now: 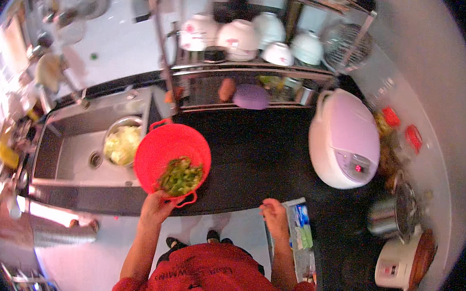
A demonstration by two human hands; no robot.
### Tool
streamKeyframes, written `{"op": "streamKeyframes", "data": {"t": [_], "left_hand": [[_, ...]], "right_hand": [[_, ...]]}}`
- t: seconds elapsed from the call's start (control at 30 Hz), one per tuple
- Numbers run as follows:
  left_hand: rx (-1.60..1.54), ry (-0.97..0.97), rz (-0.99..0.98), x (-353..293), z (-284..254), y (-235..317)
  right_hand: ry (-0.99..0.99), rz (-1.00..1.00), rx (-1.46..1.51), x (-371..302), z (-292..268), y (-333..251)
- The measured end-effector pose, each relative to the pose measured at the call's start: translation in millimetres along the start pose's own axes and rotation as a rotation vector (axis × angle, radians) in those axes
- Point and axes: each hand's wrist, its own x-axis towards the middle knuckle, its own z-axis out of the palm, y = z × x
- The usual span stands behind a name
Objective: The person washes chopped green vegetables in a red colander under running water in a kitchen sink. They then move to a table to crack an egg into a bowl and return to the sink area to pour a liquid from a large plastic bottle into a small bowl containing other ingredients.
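A red plastic basin with loop handles stands on the black counter, overlapping the sink's right edge. Chopped green vegetables lie in its near right part. My left hand is closed on the basin's near rim, left of the near handle. Over the counter's front edge, beside an open drawer with packets in it, is my right hand. Its fingers are curled together; whether anything small is between them does not show. A metal bowl of pale chopped vegetables sits in the steel sink.
On the right stand a pink and white rice cooker, a steel pot and a white cooker. White bowls fill a metal rack at the back, a purple object beneath them. Another person's legs show at lower left.
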Motion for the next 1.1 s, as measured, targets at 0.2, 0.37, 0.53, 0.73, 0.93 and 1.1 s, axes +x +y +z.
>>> {"op": "streamKeyframes", "data": {"t": [0.2, 0.37, 0.53, 0.73, 0.93, 1.1], "left_hand": [[-0.049, 0.058, -0.011, -22.4, -0.3, 10.2], [0.113, 0.09, 0.006, -79.5, 13.0, 29.9], [-0.117, 0.318, 0.029, -104.3, -58.3, 43.0], [-0.397, 0.16, -0.018, -120.3, -150.7, 63.5], [-0.075, 0.202, 0.113, -142.2, -141.4, 63.9], [-0.106, 0.149, 0.054, -155.3, -161.4, 62.9]], "right_hand": [[-0.023, -0.034, 0.046, 15.7, 33.0, -22.3], [-0.06, -0.097, -0.044, 21.7, 46.0, -48.6], [0.161, -0.16, 0.005, 25.6, 39.8, -43.9], [0.227, -0.046, -0.082, 0.7, 31.5, -53.3], [0.264, 0.088, 0.094, -26.5, 48.3, -18.8], [0.346, 0.433, 0.572, -37.6, -10.5, -51.1]]}}
